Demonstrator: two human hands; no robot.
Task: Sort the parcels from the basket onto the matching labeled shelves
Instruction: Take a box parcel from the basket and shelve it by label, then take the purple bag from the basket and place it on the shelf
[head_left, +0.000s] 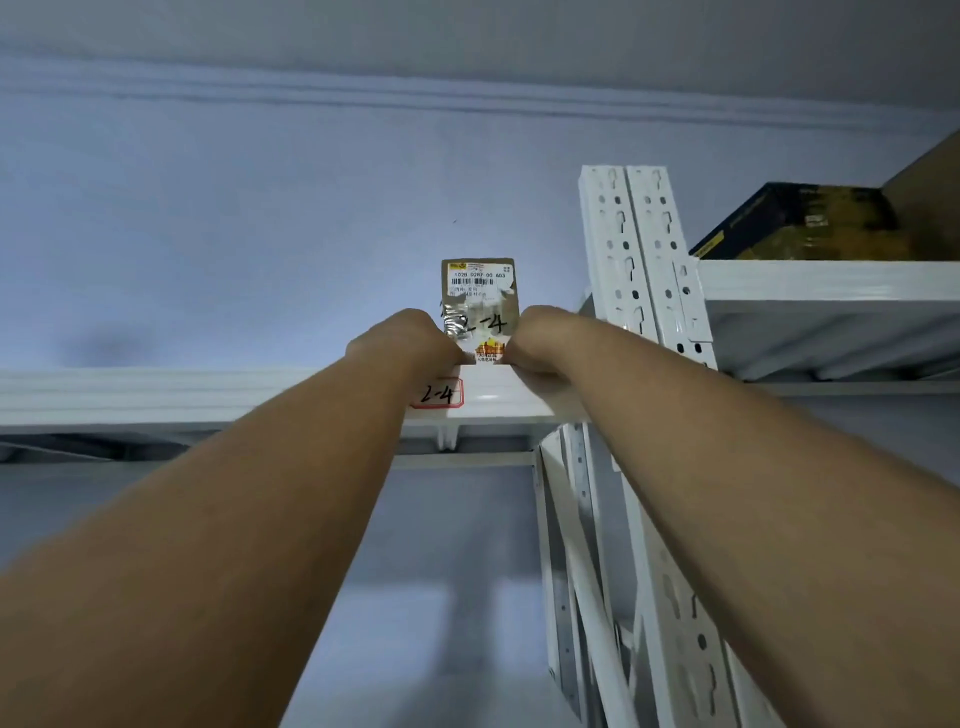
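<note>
Parcel (480, 306) – brown cardboard, matt, with a paper shipping label and a patch of glossy, crinkled clear tape. Shelf beam (156, 395) and slotted uprights (644, 249) – white painted metal, smooth, slight sheen. Shelf tag (439, 393) looks like paper, handwritten marker ink. Dark box (795, 223) on neighbouring shelf has a printed, semi-gloss finish.

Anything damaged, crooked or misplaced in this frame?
Mostly fine. The parcel marked 2-4 stands upright above the matching shelf label, held by the left hand and right hand. Its sticker looks torn and the tape across it wrinkled.
</note>
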